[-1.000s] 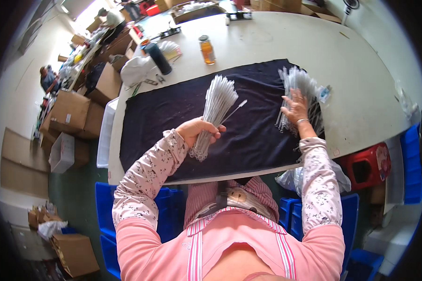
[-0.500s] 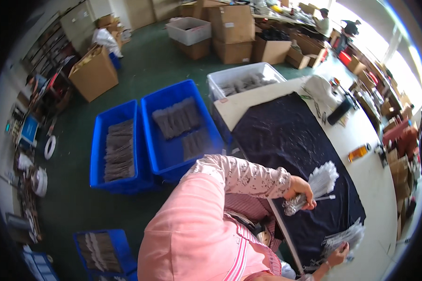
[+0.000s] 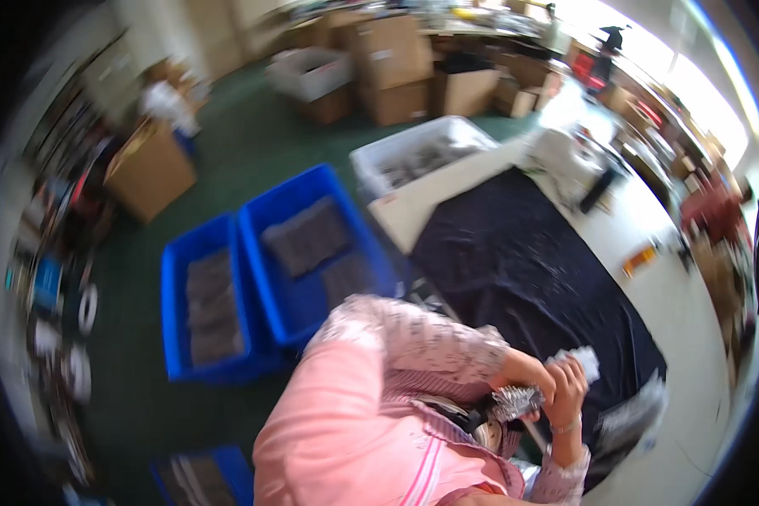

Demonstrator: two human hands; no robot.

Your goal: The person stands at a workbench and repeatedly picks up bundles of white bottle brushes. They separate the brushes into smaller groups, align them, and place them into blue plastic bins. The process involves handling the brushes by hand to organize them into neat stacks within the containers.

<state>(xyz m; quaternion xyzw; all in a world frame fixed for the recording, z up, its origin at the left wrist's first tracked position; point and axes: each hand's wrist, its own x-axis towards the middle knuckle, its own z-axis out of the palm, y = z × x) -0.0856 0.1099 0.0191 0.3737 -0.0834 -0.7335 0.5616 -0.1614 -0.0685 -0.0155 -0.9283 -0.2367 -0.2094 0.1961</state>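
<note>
Moved: both hands now meet at one silvery bundle (image 3: 519, 398).
Left hand (image 3: 527, 374): clenched on it.
Right hand (image 3: 567, 386): grasping its white end, steadying it over dark cloth (image 3: 523, 261).

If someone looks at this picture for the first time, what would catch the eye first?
Probably the two bright blue bins on the green floor left of the table, each holding flat grey stacks. Next, the dark cloth spread over the white table on the right. At the lower middle, the person in pink brings the left hand and right hand together on a silvery white bundle.
</note>
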